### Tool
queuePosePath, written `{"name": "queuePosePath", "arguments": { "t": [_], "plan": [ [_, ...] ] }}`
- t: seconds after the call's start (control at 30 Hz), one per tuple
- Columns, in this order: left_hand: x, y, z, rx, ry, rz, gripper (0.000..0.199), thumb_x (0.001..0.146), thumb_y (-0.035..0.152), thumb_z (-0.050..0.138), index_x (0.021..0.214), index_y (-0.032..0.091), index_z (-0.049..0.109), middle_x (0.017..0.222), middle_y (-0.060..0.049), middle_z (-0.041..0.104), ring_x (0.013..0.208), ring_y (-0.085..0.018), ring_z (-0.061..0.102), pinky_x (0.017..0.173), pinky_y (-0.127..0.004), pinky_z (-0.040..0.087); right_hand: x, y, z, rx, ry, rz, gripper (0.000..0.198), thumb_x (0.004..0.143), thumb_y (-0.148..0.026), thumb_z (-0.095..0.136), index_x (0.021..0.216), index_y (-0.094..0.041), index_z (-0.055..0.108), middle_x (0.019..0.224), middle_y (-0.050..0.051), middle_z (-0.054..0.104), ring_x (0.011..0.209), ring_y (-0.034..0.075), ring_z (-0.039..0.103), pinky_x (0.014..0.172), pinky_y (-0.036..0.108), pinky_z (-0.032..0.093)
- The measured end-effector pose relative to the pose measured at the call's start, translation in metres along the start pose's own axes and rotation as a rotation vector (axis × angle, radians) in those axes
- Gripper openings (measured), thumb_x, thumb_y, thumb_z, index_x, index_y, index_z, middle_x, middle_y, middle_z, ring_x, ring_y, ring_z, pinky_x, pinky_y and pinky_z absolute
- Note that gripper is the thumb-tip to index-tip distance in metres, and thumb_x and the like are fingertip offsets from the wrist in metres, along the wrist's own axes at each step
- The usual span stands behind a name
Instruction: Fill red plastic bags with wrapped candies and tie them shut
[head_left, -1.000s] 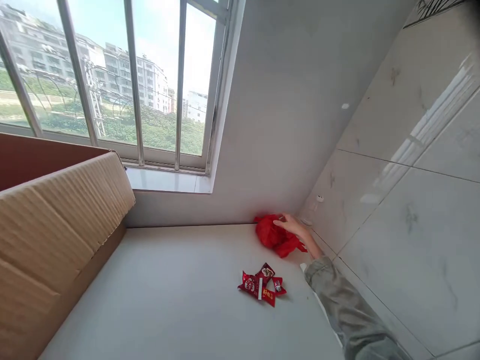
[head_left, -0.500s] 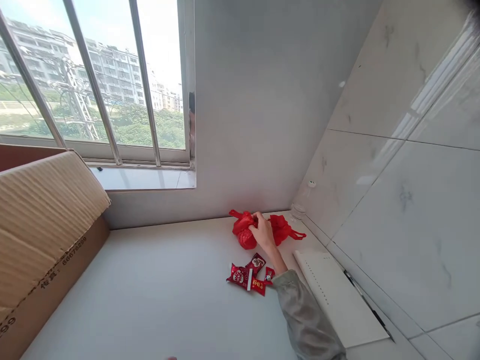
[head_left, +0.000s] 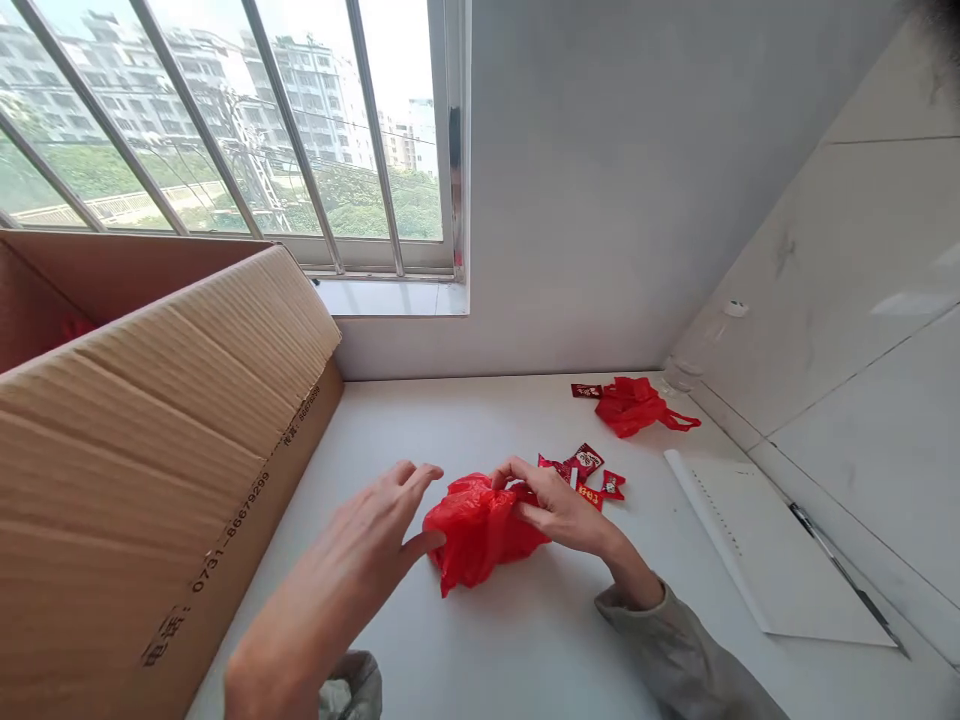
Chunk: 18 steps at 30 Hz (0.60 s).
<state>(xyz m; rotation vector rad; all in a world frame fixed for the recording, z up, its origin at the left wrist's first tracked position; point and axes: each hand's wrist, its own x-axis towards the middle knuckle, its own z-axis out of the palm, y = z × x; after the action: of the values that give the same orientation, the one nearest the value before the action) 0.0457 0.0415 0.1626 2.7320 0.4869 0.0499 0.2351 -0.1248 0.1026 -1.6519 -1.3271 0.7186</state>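
My right hand (head_left: 559, 508) grips a crumpled red plastic bag (head_left: 478, 530) on the white countertop (head_left: 525, 640), pinching its right side. My left hand (head_left: 367, 555) is spread open with its fingers touching the bag's left edge. Just behind my right hand lie a few small red candy wrappers (head_left: 589, 475). A second red plastic bag (head_left: 636, 405) sits farther back near the corner, with one red wrapper (head_left: 586, 391) beside it.
A large open cardboard box (head_left: 150, 440) fills the left side. A white paper sheet (head_left: 765, 550) and a dark pen (head_left: 847, 575) lie at the right by the tiled wall. A barred window (head_left: 247, 130) is behind the counter.
My right hand has pulled one red bag from the far corner toward me, past the wrappers. My left hand has come into view and touches the bag. The view has swung left.
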Motion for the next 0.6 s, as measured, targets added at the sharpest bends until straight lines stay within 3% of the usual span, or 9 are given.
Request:
{"name": "queuePosePath", "arguments": {
  "t": [0.1,0.17,0.27,0.33,0.43,0.6],
  "plan": [
    [0.014,0.019,0.007,-0.069,-0.147,0.058,0.042,0.081,0.011,0.050,0.119,0.030,0.048,0.120,-0.003,0.052,0.110,-0.022,0.054,0.089,-0.038,0.048,-0.009,-0.004,-0.006,-0.120,-0.116,-0.014,0.057,0.080,-0.006,0.047,0.133,-0.023,0.048,0.141,0.007,0.053,0.133,0.021,0.046,0.108,0.039,0.038],
    [0.022,0.030,0.009,-0.107,-0.204,0.131,0.046,0.075,0.004,0.048,0.114,0.028,0.048,0.114,-0.002,0.051,0.108,-0.020,0.051,0.086,-0.034,0.048,-0.014,-0.009,-0.013,-0.169,-0.111,0.011,0.056,0.084,-0.017,0.056,0.139,-0.024,0.045,0.146,0.008,0.049,0.138,0.023,0.041,0.111,0.040,0.036],
    [0.034,0.040,0.013,-0.065,-0.209,0.199,0.043,0.076,0.000,0.043,0.111,0.025,0.048,0.115,-0.003,0.052,0.108,-0.020,0.047,0.087,-0.033,0.047,-0.015,-0.013,-0.014,-0.228,-0.014,0.077,0.049,0.085,-0.043,0.068,0.129,-0.024,0.056,0.134,0.008,0.059,0.125,0.026,0.052,0.100,0.040,0.044],
    [0.040,0.042,0.019,-0.031,-0.212,0.213,0.032,0.080,-0.001,0.038,0.098,0.022,0.050,0.109,-0.004,0.054,0.103,-0.021,0.047,0.083,-0.033,0.045,-0.010,-0.012,-0.007,-0.307,0.064,0.084,0.037,0.085,-0.047,0.069,0.112,-0.022,0.064,0.115,0.007,0.068,0.109,0.026,0.059,0.089,0.038,0.046],
    [0.047,0.038,0.029,0.005,-0.208,0.205,0.024,0.086,0.002,0.031,0.078,0.021,0.044,0.089,-0.004,0.053,0.089,-0.022,0.046,0.071,-0.032,0.039,-0.002,-0.008,0.005,-0.479,0.098,0.081,0.020,0.089,-0.039,0.066,0.086,-0.019,0.064,0.085,0.004,0.067,0.086,0.021,0.058,0.075,0.033,0.043],
    [0.049,0.015,0.023,0.005,-0.175,0.141,0.026,0.081,0.000,0.031,0.067,0.021,0.029,0.070,0.000,0.042,0.066,-0.018,0.038,0.058,-0.032,0.025,-0.010,-0.015,-0.009,-0.569,0.115,0.140,0.021,0.089,-0.023,0.066,0.073,-0.020,0.052,0.068,-0.002,0.056,0.071,0.016,0.048,0.061,0.027,0.031]
  ]
}}
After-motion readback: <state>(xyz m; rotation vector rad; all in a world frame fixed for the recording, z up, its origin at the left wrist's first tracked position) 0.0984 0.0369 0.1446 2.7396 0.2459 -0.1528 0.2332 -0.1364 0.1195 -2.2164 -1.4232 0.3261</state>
